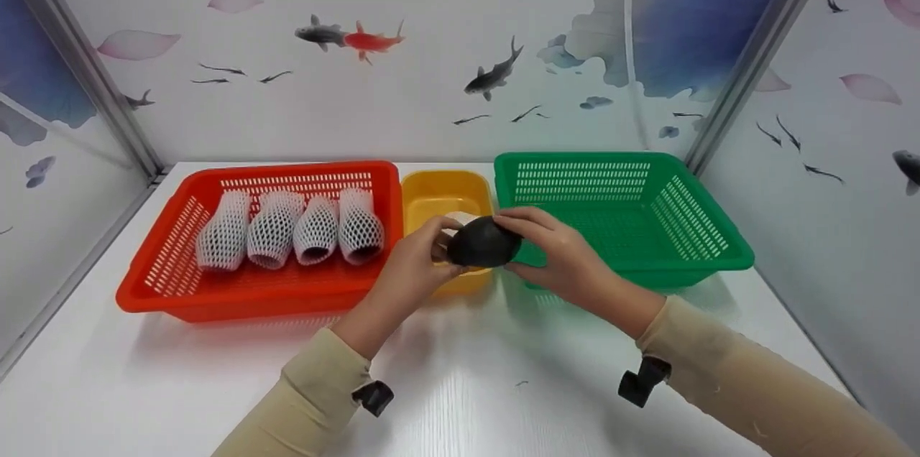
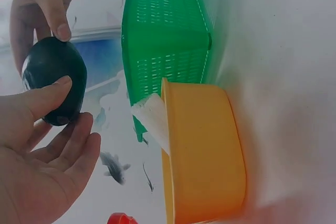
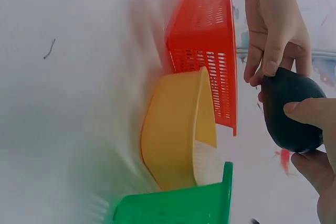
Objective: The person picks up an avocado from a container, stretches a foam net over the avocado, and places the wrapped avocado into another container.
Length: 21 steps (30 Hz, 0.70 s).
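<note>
A smooth, dark, egg-shaped avocado point(image 1: 484, 242) is held up between both hands, over the front of the yellow bin point(image 1: 460, 283). My left hand point(image 1: 407, 264) grips its left end, thumb and fingers on either side, as the left wrist view shows for the avocado point(image 2: 55, 72). From the other end my right hand point(image 1: 564, 256) pinches it between thumb and fingers. White foam netting point(image 2: 152, 116) sticks up out of the bin in the left wrist view. The avocado and hands partly cover the bin in the head view.
On the left, a red basket point(image 1: 251, 302) holds several dark-ended items in white foam nets point(image 1: 316, 231). A green basket point(image 1: 625, 227) stands right of the bin. Patterned panels point(image 1: 431, 105) enclose the white table point(image 1: 460, 399) at back and sides.
</note>
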### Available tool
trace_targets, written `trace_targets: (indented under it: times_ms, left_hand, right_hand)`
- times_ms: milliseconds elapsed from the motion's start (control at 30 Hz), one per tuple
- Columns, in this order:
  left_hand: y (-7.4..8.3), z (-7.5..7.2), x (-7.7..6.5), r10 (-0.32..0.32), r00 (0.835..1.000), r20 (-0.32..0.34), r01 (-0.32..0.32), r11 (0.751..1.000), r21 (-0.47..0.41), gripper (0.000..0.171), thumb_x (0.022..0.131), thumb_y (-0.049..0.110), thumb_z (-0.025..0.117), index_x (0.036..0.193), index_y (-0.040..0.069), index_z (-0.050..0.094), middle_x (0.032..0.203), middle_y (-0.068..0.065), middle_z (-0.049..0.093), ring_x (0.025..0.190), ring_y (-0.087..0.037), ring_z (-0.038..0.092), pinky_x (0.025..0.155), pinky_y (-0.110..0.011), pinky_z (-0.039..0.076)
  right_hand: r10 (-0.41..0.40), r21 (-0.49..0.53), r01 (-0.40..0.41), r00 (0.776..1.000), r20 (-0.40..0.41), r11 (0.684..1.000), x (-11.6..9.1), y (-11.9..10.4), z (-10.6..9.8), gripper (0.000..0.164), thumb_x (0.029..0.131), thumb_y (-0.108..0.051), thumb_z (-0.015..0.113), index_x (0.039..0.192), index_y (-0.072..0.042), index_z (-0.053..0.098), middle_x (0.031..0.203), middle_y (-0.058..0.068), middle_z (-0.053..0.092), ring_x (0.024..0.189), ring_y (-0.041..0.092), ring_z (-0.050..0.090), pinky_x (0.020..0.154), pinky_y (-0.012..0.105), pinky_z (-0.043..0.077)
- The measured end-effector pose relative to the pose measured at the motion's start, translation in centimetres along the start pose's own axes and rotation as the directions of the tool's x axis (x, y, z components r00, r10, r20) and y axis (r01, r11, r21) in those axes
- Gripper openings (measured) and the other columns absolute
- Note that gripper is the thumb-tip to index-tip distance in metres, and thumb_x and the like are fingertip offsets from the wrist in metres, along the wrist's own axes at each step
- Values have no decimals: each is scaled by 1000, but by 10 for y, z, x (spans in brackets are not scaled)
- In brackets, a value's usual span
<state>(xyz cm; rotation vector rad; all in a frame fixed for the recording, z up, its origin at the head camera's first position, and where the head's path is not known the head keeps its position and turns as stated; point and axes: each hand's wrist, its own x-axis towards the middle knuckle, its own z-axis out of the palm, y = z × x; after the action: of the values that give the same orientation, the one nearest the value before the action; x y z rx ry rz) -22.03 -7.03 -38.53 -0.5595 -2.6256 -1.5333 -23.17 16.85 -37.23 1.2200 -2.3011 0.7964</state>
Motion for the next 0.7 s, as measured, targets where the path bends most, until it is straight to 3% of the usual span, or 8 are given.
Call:
trace_targets:
  times_ms: [200, 500, 600, 700]
  left_hand:
    - [-10, -2, -14, -20, 1000, -20, 19, 1000, -9, 45, 83, 2, 76, 123, 15, 61, 114, -6, 66, 94, -20, 65, 85, -32, 54]
    - [-22, 3, -28, -161, 985, 63, 168, 977, -131, 44, 83, 10, 78, 123, 17, 63, 118, -8, 62, 97, -25, 64, 85, -35, 55]
    - [-29, 6, -30, -165, 984, 72, 172, 980, -98, 44, 81, 10, 80, 121, 18, 64, 115, -7, 63, 95, -25, 63, 83, -34, 55]
    - [-34, 13, -27, -148, 986, 79, 148, 989, 4, 46, 79, 9, 81, 122, 17, 65, 114, -5, 64, 98, -25, 61, 86, -36, 54]
  right_hand:
    - [138, 227, -144, 990, 41, 963, -11, -2, 14, 57, 76, 2, 80, 129, -3, 59, 127, 8, 56, 115, 23, 57, 84, 32, 54]
    - [253, 221, -289, 951, 177, 931, -25, -6, 36, 57, 78, -1, 81, 130, -7, 57, 124, 2, 53, 114, 18, 55, 83, 24, 53]
    - [278, 231, -328, 934, 224, 916, -28, -6, 44, 56, 80, -3, 79, 130, -7, 56, 124, 2, 52, 115, 18, 54, 85, 24, 52]
    - [301, 209, -358, 917, 261, 910, -29, -4, 50, 53, 81, -5, 78, 128, -7, 55, 124, 4, 53, 115, 19, 53, 86, 26, 52]
